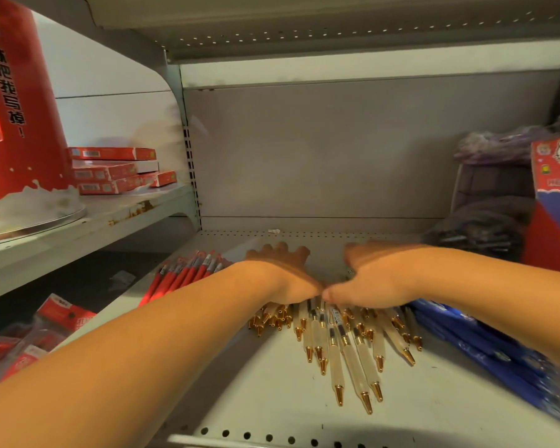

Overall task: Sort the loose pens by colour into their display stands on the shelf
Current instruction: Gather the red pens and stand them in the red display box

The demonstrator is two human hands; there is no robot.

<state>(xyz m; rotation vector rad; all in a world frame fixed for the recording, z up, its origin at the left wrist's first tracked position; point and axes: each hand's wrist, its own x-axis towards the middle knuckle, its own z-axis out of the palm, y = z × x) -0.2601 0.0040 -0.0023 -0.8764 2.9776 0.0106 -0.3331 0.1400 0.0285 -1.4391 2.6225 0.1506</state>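
I press my left hand (282, 273) and right hand (380, 278) flat, thumbs touching, fingers spread and gripping nothing, probably to gather the heap. The pale gold-tipped pens (343, 345) lie under both palms, tips fanning toward me, between red pens (181, 276) and blue pens (485, 350).

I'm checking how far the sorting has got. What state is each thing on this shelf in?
left hand: palm down on the white pens, fingers spread.
right hand: palm down on the same heap, fingers blurred.
white pens: loose heap on the shelf, gold tips toward the camera.
red pens: loose bunch lying left of the hands.
blue pens: lying heaped at the right, blurred.
red boxes: closed, stacked.
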